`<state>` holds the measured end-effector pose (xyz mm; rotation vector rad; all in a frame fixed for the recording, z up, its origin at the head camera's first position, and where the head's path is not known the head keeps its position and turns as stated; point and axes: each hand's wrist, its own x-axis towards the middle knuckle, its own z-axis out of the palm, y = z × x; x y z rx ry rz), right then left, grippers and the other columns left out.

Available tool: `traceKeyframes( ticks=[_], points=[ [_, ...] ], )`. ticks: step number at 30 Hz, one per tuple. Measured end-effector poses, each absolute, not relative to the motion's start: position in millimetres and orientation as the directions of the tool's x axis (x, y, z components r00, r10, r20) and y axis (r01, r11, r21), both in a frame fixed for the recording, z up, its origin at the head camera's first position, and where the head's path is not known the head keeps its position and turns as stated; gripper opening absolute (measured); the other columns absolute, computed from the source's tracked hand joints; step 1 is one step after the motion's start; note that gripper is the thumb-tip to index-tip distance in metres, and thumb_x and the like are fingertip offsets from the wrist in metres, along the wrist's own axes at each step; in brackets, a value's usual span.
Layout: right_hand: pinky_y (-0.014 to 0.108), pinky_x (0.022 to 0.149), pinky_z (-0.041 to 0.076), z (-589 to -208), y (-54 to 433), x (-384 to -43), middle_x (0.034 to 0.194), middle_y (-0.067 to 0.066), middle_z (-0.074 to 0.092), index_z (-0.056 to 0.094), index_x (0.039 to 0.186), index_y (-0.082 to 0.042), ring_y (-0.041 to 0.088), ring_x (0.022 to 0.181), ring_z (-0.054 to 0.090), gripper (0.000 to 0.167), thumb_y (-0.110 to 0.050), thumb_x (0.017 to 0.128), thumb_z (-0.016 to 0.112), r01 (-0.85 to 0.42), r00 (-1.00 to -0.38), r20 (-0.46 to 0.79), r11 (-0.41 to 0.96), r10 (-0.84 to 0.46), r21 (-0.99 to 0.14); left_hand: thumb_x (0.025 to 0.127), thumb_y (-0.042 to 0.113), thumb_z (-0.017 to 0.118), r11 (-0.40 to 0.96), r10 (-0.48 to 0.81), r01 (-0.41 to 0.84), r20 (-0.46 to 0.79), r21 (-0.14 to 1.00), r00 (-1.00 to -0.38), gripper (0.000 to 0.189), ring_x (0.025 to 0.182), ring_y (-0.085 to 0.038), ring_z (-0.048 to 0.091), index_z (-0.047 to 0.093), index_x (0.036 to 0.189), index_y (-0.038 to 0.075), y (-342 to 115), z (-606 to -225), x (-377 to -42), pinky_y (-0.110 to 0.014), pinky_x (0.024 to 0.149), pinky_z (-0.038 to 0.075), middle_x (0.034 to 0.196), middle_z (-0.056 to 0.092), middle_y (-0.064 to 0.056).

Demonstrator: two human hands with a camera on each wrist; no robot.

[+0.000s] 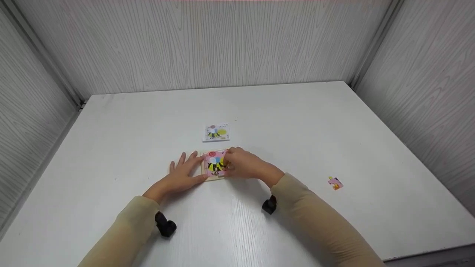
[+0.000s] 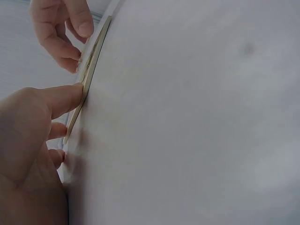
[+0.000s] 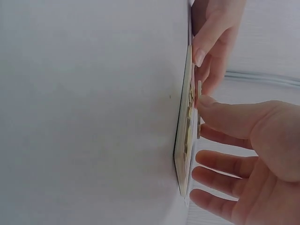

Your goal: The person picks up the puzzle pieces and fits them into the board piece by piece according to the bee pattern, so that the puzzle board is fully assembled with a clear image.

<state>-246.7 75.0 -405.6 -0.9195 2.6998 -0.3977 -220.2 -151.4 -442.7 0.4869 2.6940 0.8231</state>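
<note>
A shallow wooden puzzle board with a bee picture on pink lies at the middle of the table. My left hand is spread at its left side, thumb at the near edge and index finger at the left part. In the left wrist view the thumb rests against the board's rim. Over the board's right part, my right hand pinches a thin flat puzzle piece between thumb and index finger, its other fingers extended. The piece stands slightly above the board, and its picture is mostly hidden by the hand.
Behind the board lies a square card with a matching bee picture. A loose pink and yellow puzzle piece rests on the white table to the right. Wood-grain panels stand at the back and both sides.
</note>
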Motion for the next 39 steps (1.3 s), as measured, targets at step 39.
traceKeyframes(
  ticks=[39],
  points=[
    [0.032,0.094,0.041,-410.4,68.2,-249.6,0.122,0.006,0.054,0.067,0.11,-0.013,0.02,0.109,0.047,0.029,-0.03,0.086,0.067,-0.606,-0.741,-0.115,0.733,-0.661,-0.31,0.091,0.049,0.051,0.787,0.393,0.245,-0.154,0.567,-0.907,0.071,0.138,-0.039,-0.01,0.027,0.147,0.013,-151.1,-443.3,-218.7,-0.061,0.102,-0.012,0.154,0.008,-0.015]
  ],
)
